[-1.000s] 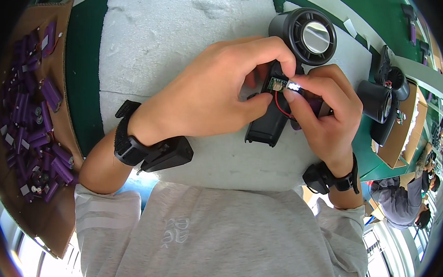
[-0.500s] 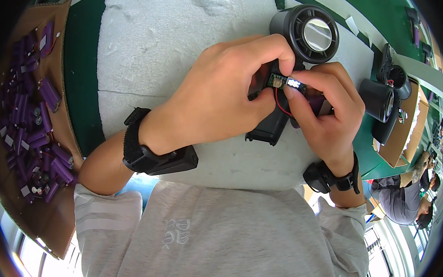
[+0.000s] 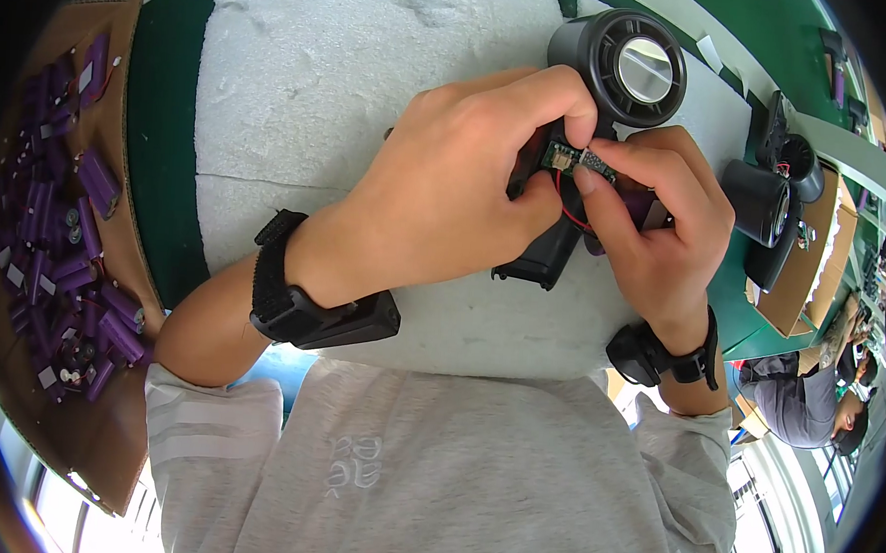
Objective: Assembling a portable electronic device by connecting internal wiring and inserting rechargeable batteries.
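A small green circuit board [image 3: 563, 158] with a display end is pinched between both hands, above an opened black handheld fan [image 3: 573, 49]. My left hand [image 3: 448, 182] closes thumb and forefinger on the board's left side. My right hand [image 3: 674, 224] grips its display end from the right, between thumb and forefinger. A red wire [image 3: 570, 217] runs down from the board. The fan's black handle shell [image 3: 542, 258] shows below my left thumb, and a purple battery cell [image 3: 641, 203] is partly hidden behind my right fingers. The display is dark.
Under the work lies a white foam pad [image 3: 292, 98] on a green table. A cardboard box [image 3: 125, 230] of purple battery cells stands at left. On the right are more black fans [image 3: 758, 198] and an open carton [image 3: 822, 266]. Another person [image 3: 802, 407] sits farther right.
The lit white display on the board has gone dark. Both hands, the board and the fan have shifted slightly to the right.
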The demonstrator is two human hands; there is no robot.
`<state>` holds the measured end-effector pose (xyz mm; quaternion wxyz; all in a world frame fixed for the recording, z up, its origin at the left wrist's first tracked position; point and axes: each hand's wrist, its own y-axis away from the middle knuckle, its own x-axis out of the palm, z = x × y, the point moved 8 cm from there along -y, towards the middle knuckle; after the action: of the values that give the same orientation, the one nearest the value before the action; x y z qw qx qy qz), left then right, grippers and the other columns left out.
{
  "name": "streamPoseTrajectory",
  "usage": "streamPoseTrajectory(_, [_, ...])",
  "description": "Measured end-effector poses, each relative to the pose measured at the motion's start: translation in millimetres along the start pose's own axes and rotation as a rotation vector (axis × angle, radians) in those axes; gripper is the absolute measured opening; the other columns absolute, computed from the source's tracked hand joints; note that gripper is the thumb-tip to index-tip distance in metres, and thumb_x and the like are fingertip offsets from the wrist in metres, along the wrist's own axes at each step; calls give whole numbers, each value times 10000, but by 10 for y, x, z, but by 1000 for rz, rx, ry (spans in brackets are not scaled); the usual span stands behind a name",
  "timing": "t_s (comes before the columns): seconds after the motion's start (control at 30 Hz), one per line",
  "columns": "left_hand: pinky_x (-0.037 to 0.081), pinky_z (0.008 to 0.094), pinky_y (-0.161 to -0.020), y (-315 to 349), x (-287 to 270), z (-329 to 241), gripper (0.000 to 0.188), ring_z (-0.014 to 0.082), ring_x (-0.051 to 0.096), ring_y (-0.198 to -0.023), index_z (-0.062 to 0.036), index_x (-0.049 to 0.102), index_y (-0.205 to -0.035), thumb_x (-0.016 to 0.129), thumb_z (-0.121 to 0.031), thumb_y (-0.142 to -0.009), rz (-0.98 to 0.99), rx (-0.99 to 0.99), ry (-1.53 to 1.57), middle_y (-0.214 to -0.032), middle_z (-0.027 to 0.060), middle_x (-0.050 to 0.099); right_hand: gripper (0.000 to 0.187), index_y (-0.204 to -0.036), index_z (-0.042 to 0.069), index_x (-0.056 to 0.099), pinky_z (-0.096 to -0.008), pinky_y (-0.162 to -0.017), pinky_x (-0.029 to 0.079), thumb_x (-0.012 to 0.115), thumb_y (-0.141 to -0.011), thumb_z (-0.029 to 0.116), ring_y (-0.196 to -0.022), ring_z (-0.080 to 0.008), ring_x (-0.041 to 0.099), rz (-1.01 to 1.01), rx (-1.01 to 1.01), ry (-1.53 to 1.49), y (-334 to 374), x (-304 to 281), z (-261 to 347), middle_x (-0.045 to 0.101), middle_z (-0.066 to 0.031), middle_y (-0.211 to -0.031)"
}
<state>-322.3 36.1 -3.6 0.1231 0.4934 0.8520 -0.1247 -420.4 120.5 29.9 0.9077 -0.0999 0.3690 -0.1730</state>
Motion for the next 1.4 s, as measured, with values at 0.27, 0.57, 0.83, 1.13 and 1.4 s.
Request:
streamPoseTrajectory(0.27, [491,259,-668,-8,-24,-9,282,134,607,-734,-58,561,-1006,620,56,-755,67,-3,70,-867,38,598,236,-928,37,703,-258,-540,487,771,-708,-8,-634,-164,619,-2,91,-32,25,6,-49,623,-80,-788])
streamPoseTrajectory(0.57, [501,269,-712,-38,-40,-10,163,164,633,-808,-22,661,-980,616,77,-859,131,56,138,-921,83,653,208,-919,24,672,-224,-528,456,760,-734,-12,-620,-112,588,-10,123,3,43,-17,-53,614,-50,-776])
streamPoseTrajectory(0.83, [511,283,-707,-51,-53,-93,224,213,656,-801,-70,726,-996,649,63,-834,88,123,38,-930,133,682,232,-894,47,640,-221,-495,451,787,-716,29,-566,-107,566,-22,218,-56,74,-24,-179,580,-45,-709])
streamPoseTrajectory(1.13, [513,284,-709,-36,-67,-105,218,229,667,-808,-69,723,-989,663,56,-821,106,105,-15,-945,143,680,429,-1062,31,560,-216,-541,458,796,-705,7,-609,-99,571,230,323,-137,140,75,-150,600,-54,-784])
streamPoseTrajectory(1.4, [504,279,-718,-127,-263,-69,267,227,635,-822,-56,710,-1016,623,91,-810,52,155,-50,-947,140,644,600,-1165,23,563,-258,-611,488,811,-621,-38,-777,-156,613,252,136,-109,16,1,-31,612,-93,-950])
